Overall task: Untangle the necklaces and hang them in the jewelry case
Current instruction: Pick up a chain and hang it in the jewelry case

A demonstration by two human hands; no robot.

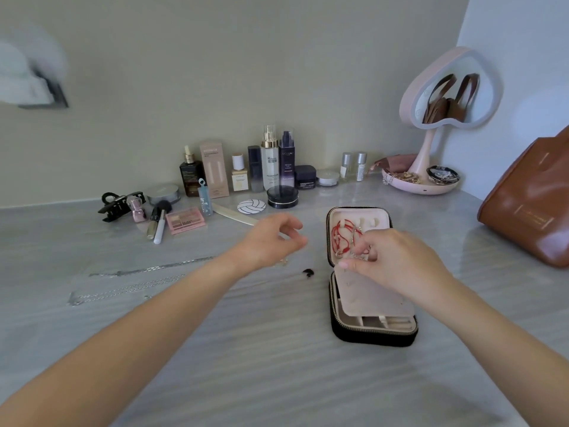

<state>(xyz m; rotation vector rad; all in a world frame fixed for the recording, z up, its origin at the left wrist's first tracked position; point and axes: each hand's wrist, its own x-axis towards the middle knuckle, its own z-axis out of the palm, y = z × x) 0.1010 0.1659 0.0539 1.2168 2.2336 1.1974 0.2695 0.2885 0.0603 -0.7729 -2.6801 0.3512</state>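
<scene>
Here, the red cord necklace (341,234) hangs inside the raised lid of the jewelry case (374,334), right of the frame's centre, and a fine chain (357,238) dangles just beside it, touching or crossing the cord. The right hand (397,260) pinches that chain's lower end with thumb and fingertips, at the bottom of the lid above the pink flap (369,294). To do this well, I would draw the chain straight down and clear of the red cord before tucking its end away, so the two do not knot again. The left hand (271,241) hovers left of the case with fingers loosely curled; whether it holds anything I cannot tell, but it could steady the lid. Two more silver chains (154,268) lie stretched out on the worktop (277,365) at middle left, well apart from the case, probably next.
</scene>
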